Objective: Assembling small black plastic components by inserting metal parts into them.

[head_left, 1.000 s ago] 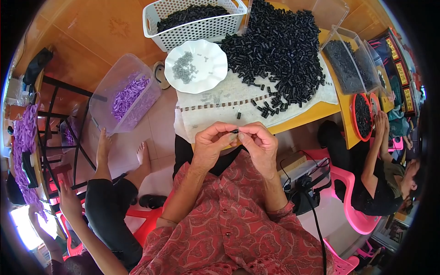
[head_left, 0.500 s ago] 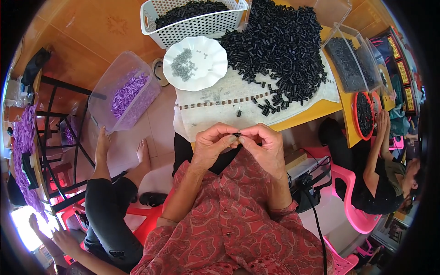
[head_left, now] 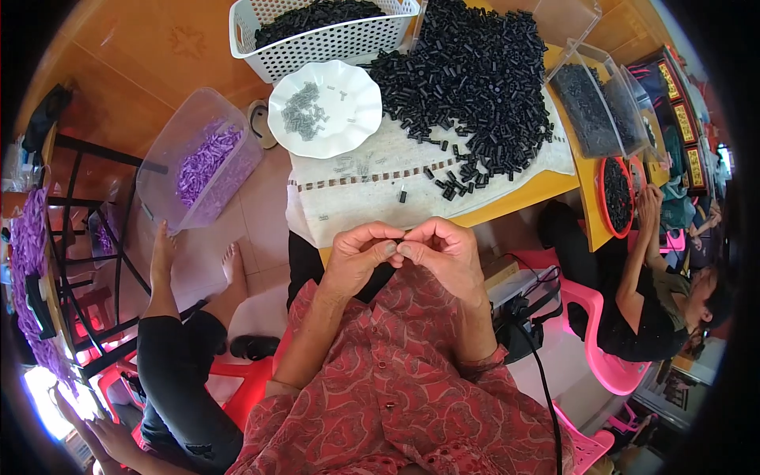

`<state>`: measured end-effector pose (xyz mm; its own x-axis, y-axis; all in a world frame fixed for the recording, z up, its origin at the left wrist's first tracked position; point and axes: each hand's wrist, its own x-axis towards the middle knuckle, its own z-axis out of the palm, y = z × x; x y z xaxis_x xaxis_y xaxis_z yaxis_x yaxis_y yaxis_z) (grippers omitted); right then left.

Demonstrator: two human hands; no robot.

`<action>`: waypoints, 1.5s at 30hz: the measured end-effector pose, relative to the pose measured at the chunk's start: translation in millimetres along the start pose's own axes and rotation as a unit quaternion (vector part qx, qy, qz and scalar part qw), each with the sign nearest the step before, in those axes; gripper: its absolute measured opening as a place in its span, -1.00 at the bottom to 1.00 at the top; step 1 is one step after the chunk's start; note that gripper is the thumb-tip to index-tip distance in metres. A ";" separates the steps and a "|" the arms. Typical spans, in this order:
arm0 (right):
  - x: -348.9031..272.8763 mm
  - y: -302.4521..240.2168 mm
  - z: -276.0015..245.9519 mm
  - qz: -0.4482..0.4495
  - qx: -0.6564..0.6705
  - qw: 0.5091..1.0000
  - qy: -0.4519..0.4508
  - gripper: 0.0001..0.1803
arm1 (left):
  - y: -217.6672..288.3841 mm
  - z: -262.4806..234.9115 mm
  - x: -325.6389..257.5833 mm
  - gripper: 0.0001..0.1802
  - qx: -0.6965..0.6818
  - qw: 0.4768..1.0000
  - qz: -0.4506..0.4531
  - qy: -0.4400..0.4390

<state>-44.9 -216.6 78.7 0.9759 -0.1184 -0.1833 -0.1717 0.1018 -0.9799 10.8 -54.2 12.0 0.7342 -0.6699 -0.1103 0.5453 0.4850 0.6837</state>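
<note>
My left hand (head_left: 358, 257) and my right hand (head_left: 445, 255) meet over my lap, just off the table's near edge. Thumbs and forefingers of both pinch a small black tube-like piece (head_left: 400, 237), mostly hidden by the fingertips. Beyond them, a single black piece (head_left: 403, 196) lies on the white cloth (head_left: 348, 218). A big heap of similar black pieces (head_left: 483, 79) covers the cloth's far right part. Small clear pieces (head_left: 302, 115) sit on a scalloped white plate (head_left: 352, 131) at the far left, and a few more are scattered on the cloth in front of it.
A white perforated basket (head_left: 324, 43) of black pieces stands behind the plate. Left on the floor is a clear tub (head_left: 249, 150) with purple pieces. At right are a clear box (head_left: 586, 119), a red-rimmed basket (head_left: 606, 214) and a seated person (head_left: 633, 309). Another person's legs (head_left: 178, 356) are at left.
The whole view has shifted slightly, so the table sits a little further left. My fingers have shifted around the black piece, and less of it shows now.
</note>
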 end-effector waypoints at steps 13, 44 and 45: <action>2.2 5.7 0.4 0.014 0.010 0.999 0.040 -0.89 | -8.2 -3.6 4.9 -0.76 -0.111 0.994 -0.005 0.009; 113.1 16.4 -42.2 -0.175 -0.585 0.757 0.234 -0.82 | -0.9 5.4 -0.1 -0.72 -0.162 0.981 0.058 0.087; 115.4 17.5 -43.5 -0.156 -0.604 0.745 0.236 -0.82 | -0.2 5.2 -0.6 -0.71 -0.164 0.981 0.063 0.079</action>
<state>58.9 -271.4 37.0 0.8868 -0.3127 0.3403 -0.2202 -0.9332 -0.2839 8.1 -56.7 15.7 0.8439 -0.5095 -0.1680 0.5274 0.7305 0.4339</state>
